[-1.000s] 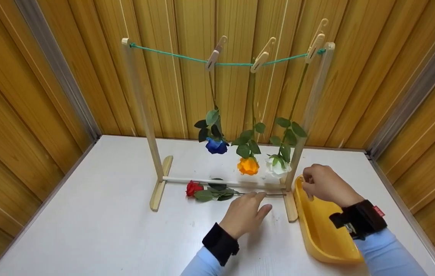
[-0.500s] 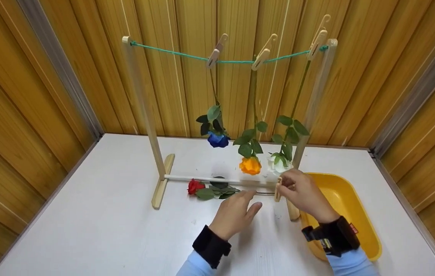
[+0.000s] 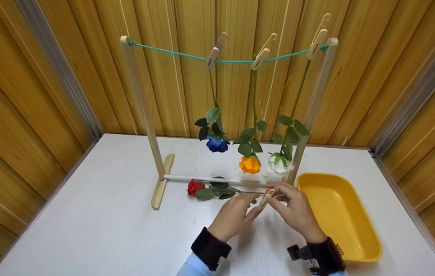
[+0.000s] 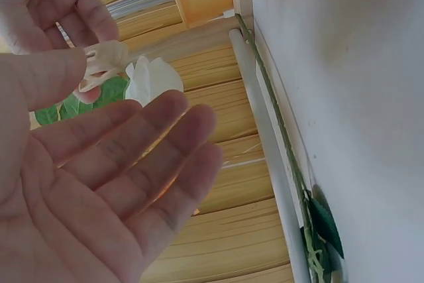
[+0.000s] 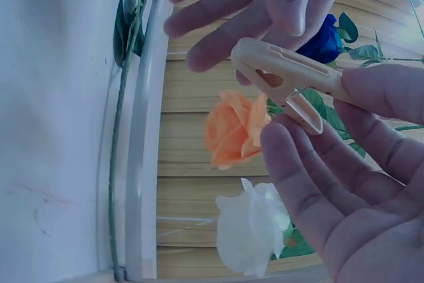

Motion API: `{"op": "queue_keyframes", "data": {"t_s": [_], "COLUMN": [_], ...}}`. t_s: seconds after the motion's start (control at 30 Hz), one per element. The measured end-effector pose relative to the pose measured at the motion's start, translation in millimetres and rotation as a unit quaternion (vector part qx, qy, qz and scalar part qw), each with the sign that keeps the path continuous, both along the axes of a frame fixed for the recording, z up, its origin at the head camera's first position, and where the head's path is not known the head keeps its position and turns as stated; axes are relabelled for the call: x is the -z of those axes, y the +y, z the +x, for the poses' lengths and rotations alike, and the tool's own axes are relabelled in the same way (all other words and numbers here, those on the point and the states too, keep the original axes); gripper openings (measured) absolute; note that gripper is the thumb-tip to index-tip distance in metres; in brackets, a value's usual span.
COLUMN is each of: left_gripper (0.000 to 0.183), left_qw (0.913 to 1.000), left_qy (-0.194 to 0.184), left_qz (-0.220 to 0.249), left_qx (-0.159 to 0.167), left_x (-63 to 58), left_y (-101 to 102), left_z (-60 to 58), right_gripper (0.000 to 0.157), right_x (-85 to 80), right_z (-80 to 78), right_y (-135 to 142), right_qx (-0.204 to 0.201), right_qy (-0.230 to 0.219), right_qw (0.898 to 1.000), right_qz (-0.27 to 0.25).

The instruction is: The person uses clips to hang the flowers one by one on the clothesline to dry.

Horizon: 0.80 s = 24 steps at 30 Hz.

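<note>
Pinched between the thumb and fingers of my right hand (image 3: pixel 297 212) is a beige plastic clothespin (image 5: pixel 291 74). My left hand (image 3: pixel 229 216) is just left of it in the head view, fingers extended and apart, its thumb near the clothespin's end. Beyond both hands a red rose (image 3: pixel 195 187) lies on the table, its bloom to the left; the hands hide part of its stem (image 4: pixel 277 107). Above hang a blue rose (image 3: pixel 217 144), an orange rose (image 3: pixel 250 165) and a white rose (image 3: pixel 279 165), all upside down from a green cord (image 3: pixel 179 56) by clothespins.
A wooden frame with a left post (image 3: pixel 142 107) and right post (image 3: pixel 319 92) carries the cord. Its low crossbar (image 3: pixel 186 178) runs just behind the red rose. At the right stands a yellow tray (image 3: pixel 368 218) on the white table (image 3: pixel 87 226). Wood-patterned panels enclose the back and sides.
My right hand has come from over the yellow tray leftward with the clothespin, now beside my left hand. The left hand has shifted slightly left. The blue rose sways a little.
</note>
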<state>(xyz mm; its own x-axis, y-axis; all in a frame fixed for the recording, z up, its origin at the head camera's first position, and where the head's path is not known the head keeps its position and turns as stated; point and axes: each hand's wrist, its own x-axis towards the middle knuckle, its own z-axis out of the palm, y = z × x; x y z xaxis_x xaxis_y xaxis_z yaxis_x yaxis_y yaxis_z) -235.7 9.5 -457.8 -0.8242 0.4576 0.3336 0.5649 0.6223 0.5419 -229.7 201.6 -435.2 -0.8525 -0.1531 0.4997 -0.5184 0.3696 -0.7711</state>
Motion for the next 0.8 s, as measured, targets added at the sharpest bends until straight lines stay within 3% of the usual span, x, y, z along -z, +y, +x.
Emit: {"op": "queue_keyframes", "data": {"t_s": [0.13, 0.37, 0.8], "left_gripper": [0.021, 0.011, 0.006], "left_qw": [0.9997, 0.9992, 0.9964], "left_qy": [0.012, 0.024, 0.060], "left_qz": [0.001, 0.025, 0.055], "left_qx": [0.019, 0.020, 0.023], "left_x": [1.1, 1.0, 2.3], "left_y": [0.4, 1.0, 4.3], "left_z": [-0.7, -0.5, 1.1], "right_gripper": [0.017, 0.014, 0.012], "right_x": [3.8, 3.0, 4.4], "right_z": [0.4, -0.9, -1.8], "right_y": [-0.9, -0.1, 7.3], "right_qx": [-0.024, -0.056, -0.097], "right_qy": [0.015, 0.002, -0.018], "right_qw": [0.999, 0.997, 0.994], "right_qz": [-0.020, -0.055, -0.056]}}
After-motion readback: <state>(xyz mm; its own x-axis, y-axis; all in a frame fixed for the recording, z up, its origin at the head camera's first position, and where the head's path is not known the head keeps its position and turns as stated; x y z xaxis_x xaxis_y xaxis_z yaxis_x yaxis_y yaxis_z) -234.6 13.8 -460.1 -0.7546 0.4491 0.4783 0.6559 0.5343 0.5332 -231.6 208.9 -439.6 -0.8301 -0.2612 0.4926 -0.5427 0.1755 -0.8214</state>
